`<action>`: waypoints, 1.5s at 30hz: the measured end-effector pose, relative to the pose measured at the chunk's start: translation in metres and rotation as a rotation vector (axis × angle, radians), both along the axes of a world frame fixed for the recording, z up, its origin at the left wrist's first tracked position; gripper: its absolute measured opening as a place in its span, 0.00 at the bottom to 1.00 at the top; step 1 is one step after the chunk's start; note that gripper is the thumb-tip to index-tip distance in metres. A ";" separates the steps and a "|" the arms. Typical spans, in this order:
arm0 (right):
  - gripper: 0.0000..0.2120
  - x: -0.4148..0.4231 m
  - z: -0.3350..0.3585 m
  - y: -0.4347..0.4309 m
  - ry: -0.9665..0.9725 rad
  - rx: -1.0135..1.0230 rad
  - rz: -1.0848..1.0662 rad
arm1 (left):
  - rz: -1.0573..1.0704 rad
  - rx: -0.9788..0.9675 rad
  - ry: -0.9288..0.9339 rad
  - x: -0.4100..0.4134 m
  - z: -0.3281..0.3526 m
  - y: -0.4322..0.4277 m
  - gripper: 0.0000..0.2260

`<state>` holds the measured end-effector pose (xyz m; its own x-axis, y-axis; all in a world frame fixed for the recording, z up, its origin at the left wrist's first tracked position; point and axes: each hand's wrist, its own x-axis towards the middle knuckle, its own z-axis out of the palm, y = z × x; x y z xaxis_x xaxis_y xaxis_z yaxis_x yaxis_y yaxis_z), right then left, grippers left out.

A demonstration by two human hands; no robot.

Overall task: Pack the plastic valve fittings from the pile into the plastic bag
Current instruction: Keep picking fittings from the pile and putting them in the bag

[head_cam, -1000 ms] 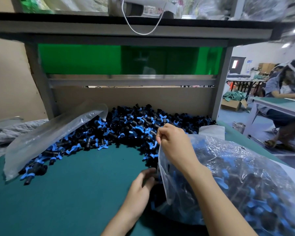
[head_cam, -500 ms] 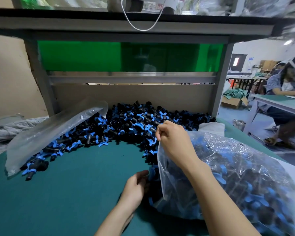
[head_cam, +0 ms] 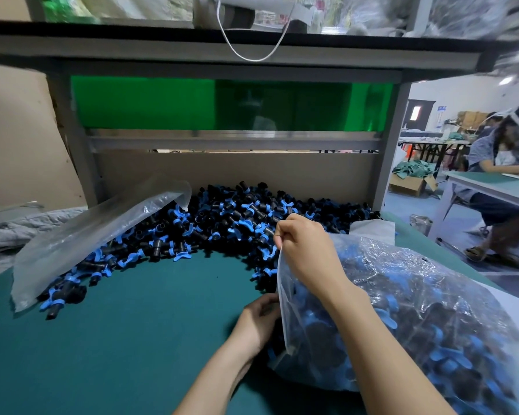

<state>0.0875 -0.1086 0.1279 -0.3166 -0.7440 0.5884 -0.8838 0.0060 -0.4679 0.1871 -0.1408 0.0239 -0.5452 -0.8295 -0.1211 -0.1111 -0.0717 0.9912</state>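
My right hand (head_cam: 307, 250) lifts the plastic bag (head_cam: 426, 310) by its mouth, fingers (head_cam: 283, 235) pinched together on the thin film edge. My left hand (head_cam: 258, 320) is at the opening, curled; can't tell if it grips anything. The bag lies on the bench (head_cam: 132, 339) at my right, bulging. It's probably heavy and floppy. The film is clear, crinkly, slippery and may tear, so take the rim only to open it and support it underneath to move it. The valve fittings (head_cam: 231, 223) are piled at the bench's back: small rigid black bodies, blue wing handles, light, prone to tangle, best scooped by the handful. A spare clear bag (head_cam: 87, 235) is draped over the pile's left.
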 end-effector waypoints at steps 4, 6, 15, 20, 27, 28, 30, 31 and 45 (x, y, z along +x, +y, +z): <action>0.17 0.000 0.003 -0.001 -0.001 -0.010 -0.008 | -0.006 -0.044 -0.047 -0.005 -0.001 -0.006 0.07; 0.16 0.000 0.005 -0.002 0.004 -0.028 -0.010 | 0.008 -0.037 -0.064 -0.009 -0.002 -0.008 0.09; 0.17 -0.004 0.007 -0.004 0.002 -0.045 -0.026 | 0.116 -0.656 -0.313 0.013 0.019 -0.028 0.09; 0.17 -0.003 0.007 -0.002 0.004 -0.040 -0.020 | -0.015 -0.384 -0.382 0.026 -0.009 -0.025 0.09; 0.18 -0.004 0.002 -0.007 0.030 0.033 -0.039 | -0.102 -0.436 -0.374 0.046 -0.031 -0.038 0.10; 0.17 -0.005 0.001 -0.008 0.049 0.072 -0.045 | -0.070 -0.484 -0.409 0.047 -0.032 -0.041 0.12; 0.16 -0.007 0.000 -0.011 0.116 0.160 -0.065 | -0.042 -0.629 -0.530 0.045 -0.031 -0.044 0.11; 0.16 -0.007 -0.001 -0.011 0.149 0.196 -0.077 | -0.061 -0.696 -0.581 0.044 -0.028 -0.045 0.10; 0.12 -0.020 -0.010 -0.015 0.168 0.217 -0.121 | 0.038 -0.374 -0.384 -0.033 0.037 -0.150 0.09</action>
